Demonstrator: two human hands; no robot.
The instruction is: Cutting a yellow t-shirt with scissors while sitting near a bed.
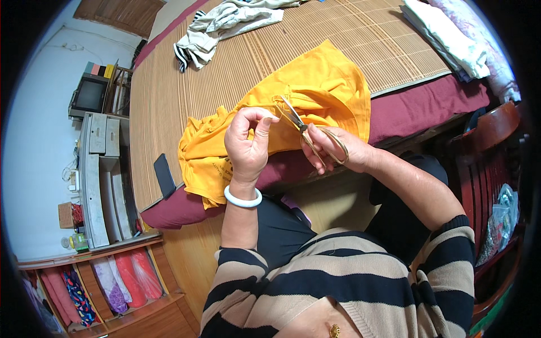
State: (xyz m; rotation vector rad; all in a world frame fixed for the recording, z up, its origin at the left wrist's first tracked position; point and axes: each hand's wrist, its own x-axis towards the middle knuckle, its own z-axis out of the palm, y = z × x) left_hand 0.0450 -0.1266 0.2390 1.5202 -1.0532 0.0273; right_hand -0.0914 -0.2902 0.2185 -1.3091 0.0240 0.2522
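Note:
A yellow shirt (338,79) lies bunched over the near edge of the bed, with dark print on its lower left part. Thumb and forefinger of my left hand (247,143) are pinched together above it, on what looks like a thin yellow thread by the cloth. My right hand (344,147) is closed round the gold loop handles of a pair of scissors (303,128). The blades are parted and point up and left, close to my left fingertips. The tips lie over a gathered fold of the shirt.
A woven mat (225,84) covers the bed, over a maroon sheet (428,110). A dark phone (164,176) rests at the mat's left edge. Pale clothes (231,28) lie farther back; folded white cloth (451,39) is at right. A wooden chair (490,163) stands right of me.

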